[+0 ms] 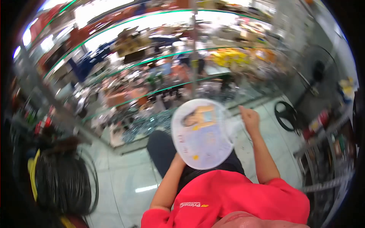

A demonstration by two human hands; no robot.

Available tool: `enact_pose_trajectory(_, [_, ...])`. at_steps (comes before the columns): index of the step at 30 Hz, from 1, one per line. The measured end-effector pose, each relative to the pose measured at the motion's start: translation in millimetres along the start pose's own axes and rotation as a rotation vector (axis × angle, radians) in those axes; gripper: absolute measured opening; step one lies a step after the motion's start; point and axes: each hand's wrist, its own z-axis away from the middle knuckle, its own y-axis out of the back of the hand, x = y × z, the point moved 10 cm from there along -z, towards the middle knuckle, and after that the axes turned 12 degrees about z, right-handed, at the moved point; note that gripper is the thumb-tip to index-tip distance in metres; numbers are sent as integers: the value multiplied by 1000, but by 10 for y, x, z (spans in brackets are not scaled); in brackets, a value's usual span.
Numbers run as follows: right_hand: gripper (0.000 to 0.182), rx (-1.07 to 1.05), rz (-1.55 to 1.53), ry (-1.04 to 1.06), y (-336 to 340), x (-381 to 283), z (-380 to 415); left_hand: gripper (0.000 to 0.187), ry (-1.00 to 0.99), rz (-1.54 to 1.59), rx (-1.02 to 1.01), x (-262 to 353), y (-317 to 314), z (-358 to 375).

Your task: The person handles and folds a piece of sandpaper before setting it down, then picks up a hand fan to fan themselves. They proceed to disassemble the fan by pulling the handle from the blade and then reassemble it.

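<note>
A round white hand fan (203, 142) with a printed picture and lettering is in front of my lap. Its pale handle runs to my right hand (250, 119), which is closed around the end of it, thumb side up. My left hand (179, 160) rests by my thigh behind the lower left edge of the fan. The fan covers its fingers, so only the wrist area shows.
Glass shelves (159, 60) crowded with packaged goods stand ahead. Black coiled hose or cable (62, 182) sits at the left. On the right are a standing fan (318, 70), its round black base (286, 116) and a rack (334, 155). Pale floor tiles (118, 186) lie below.
</note>
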Motion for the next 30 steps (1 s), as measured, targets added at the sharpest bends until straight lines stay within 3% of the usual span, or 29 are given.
enact_pose_trajectory(2, [48,-110,-365,-274,-149,244,-1,34,143,-541,-42,-115,115,49])
enact_pose_trajectory(3, [50,-137,-872,-493,-356,325,51,34,185,-820,-49,-96,95,-13])
enact_pose_trajectory(4, [51,-165,-1470,-392,-423,65,-5,28,207,-1399,-101,778,-703,18])
enact_pose_trajectory(5, [51,-400,-1848,-337,-456,-214,-23,28,210,-1399,-104,805,-723,2])
enact_pose_trajectory(8, [52,-469,-2110,-331,-495,-554,48,29,232,-1420,-119,782,-741,4])
enact_pose_trajectory(10, [52,-484,-1179,-213,-647,-495,109,29,250,-1440,-128,777,-725,-8])
enact_pose_trajectory(12, [48,-183,-232,47,-457,-358,25,29,197,-1459,-140,762,-710,-10])
enact_pose_trajectory(13, [44,18,91,308,-229,-562,-20,29,175,-1466,-147,740,-691,-5])
enact_pose_trajectory(14, [44,27,93,295,-193,-548,-59,29,153,-1472,-151,715,-670,0])
enact_pose_trajectory(16, [45,-182,-361,-85,-350,-271,-154,29,111,-1478,-154,676,-633,11])
enact_pose_trajectory(17, [44,-292,-701,-257,-487,-215,-161,29,95,-1478,-155,673,-632,12])
enact_pose_trajectory(18, [44,-224,-1214,-415,-601,-279,-158,30,81,-1479,-156,665,-625,10])
enact_pose_trajectory(19, [44,-456,-1532,-303,-803,-510,-201,30,253,-1478,-153,716,-757,-12])
enact_pose_trajectory(20, [43,-691,-1840,-166,-843,-754,-224,30,284,-1495,-195,652,-748,-16])
enact_pose_trajectory(21, [43,-677,-1850,-176,-943,-730,-278,31,306,-1497,-256,595,-764,-18])
enact_pose_trajectory(23, [41,-653,-1379,-83,-1128,-720,-399,32,340,-1506,-327,530,-753,-34])
enact_pose_trajectory(24, [35,-576,-516,127,-1097,-668,-549,34,395,-1496,-359,454,-702,-30])
enact_pose_trajectory(26, [31,-159,182,622,-820,-893,-769,38,496,-1477,-417,302,-590,-77])
enact_pose_trajectory(30, [29,21,130,588,-581,-938,-1107,45,641,-1464,-516,-1,-351,-273])
